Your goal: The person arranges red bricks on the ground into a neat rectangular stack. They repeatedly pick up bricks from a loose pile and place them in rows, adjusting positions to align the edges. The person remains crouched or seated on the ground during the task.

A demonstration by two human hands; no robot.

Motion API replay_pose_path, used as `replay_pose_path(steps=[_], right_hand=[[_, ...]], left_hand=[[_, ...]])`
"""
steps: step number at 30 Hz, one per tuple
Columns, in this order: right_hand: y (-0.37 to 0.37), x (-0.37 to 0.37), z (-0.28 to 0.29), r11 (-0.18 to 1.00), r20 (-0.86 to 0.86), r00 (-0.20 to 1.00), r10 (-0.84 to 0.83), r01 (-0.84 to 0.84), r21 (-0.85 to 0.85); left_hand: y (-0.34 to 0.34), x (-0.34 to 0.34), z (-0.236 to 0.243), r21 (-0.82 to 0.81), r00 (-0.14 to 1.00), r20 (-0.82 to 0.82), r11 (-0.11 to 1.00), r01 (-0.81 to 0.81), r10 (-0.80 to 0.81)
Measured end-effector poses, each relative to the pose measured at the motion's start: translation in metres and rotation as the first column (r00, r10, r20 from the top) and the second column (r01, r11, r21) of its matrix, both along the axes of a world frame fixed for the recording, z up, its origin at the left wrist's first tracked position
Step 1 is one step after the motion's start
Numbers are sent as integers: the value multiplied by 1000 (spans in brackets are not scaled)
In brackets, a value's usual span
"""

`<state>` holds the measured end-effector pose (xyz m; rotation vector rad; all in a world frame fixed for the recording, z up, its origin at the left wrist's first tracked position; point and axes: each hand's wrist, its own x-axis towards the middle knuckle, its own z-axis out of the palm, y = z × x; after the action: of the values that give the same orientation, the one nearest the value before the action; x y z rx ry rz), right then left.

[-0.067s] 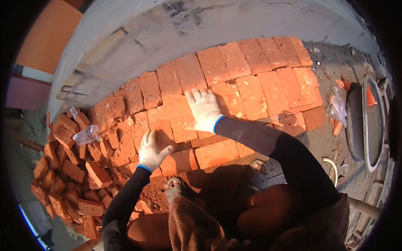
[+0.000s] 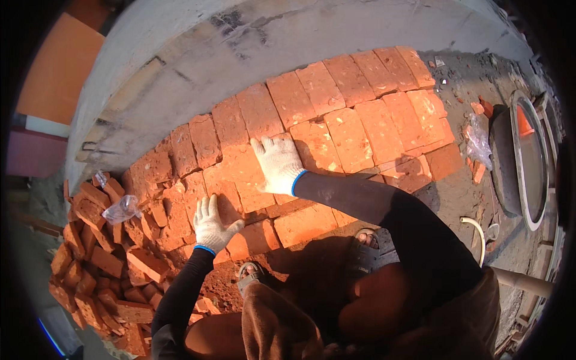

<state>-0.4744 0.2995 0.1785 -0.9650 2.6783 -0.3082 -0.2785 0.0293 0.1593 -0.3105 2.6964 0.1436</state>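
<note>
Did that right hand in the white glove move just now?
No, not visibly: the right hand sits at the same spot against the brick rows; only the view shifted.

Two hands show, the left hand (image 2: 214, 231) and the right hand (image 2: 279, 165), in two white knit gloves and two black sleeves (image 2: 180, 291). Beyond them runs one concrete wall (image 2: 198, 69), fronted by a far row of at least ten bricks (image 2: 291, 99); just right of the right hand, the next row shows at least five. The loose brick pile (image 2: 107, 262) left of the left hand holds dozens, too overlapped to count exactly. Nearer than the hands are two sandals (image 2: 251, 275). Clear plastic wrappers (image 2: 122, 209) number three: two left of the left hand, one far right of the right, near one curved hose (image 2: 479, 234).
</note>
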Motion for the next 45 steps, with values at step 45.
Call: replay_pose_path(steps=[45], right_hand=[[581,-140,-183,-218,88,-245,-965,574,-790]], left_hand=[[22,-42,-42,-196,889,421,975,-105,181]])
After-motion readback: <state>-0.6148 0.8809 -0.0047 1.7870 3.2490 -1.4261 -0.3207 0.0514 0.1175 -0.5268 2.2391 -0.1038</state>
